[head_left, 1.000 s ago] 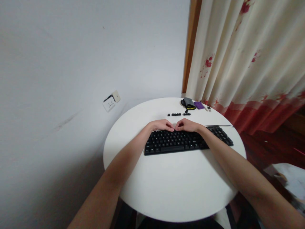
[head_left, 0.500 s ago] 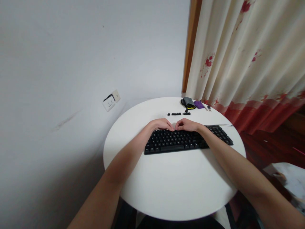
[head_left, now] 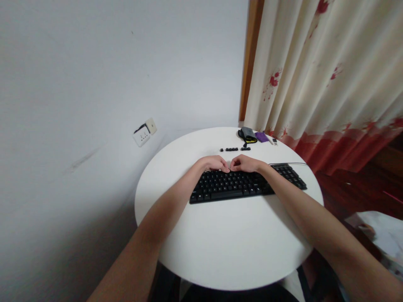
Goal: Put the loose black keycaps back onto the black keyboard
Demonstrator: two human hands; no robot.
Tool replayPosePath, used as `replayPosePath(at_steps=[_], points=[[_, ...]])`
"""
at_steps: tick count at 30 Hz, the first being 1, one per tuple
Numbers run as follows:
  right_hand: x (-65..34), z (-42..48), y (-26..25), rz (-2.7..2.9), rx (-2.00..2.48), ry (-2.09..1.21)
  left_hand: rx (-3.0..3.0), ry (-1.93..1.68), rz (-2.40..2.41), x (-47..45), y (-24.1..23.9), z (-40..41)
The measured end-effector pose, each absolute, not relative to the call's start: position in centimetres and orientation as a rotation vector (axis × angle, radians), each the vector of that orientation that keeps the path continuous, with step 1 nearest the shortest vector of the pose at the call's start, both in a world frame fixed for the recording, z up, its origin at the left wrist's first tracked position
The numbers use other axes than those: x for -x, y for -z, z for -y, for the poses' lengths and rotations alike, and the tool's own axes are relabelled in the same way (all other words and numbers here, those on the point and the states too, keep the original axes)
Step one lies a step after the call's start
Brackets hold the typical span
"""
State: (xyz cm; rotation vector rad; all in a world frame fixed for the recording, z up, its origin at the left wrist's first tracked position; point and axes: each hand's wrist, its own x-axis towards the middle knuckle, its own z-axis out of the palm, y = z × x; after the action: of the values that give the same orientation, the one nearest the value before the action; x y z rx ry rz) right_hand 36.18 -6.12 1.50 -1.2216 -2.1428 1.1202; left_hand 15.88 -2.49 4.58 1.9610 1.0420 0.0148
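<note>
A black keyboard point(head_left: 225, 183) lies across the white round table point(head_left: 234, 239). My left hand point(head_left: 215, 162) is bent over the keyboard's far edge, its fingers pressed together at the upper row of keys. Close beside it, my right hand point(head_left: 244, 162) is closed in a pinch at that same row. The fingertips nearly meet, and whatever they grip is too small and covered to make out. Beyond the hands, small black keycaps lie in a line: a single one point(head_left: 221, 149), a group point(head_left: 231, 149) and another group point(head_left: 246, 149).
At the table's far right lie a grey and black pouch point(head_left: 248, 134), a purple cloth-like piece point(head_left: 261, 137) and a small white and black item point(head_left: 275, 141). A thin cable point(head_left: 291, 163) runs behind the keyboard. The wall carries a socket point(head_left: 141, 136); a curtain point(head_left: 283, 84) hangs behind.
The whole view has shifted slightly. Both hands stay at the keyboard's upper row, with hardly any movement of the fingers.
</note>
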Motion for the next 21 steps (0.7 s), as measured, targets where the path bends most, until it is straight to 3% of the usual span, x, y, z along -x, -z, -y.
replayPosePath(at_steps=[21], points=[[-36.39,6.42,-1.39,2.104,1.194,-1.191,-1.915,-0.07,-0.98,-15.12,-3.63,1.86]])
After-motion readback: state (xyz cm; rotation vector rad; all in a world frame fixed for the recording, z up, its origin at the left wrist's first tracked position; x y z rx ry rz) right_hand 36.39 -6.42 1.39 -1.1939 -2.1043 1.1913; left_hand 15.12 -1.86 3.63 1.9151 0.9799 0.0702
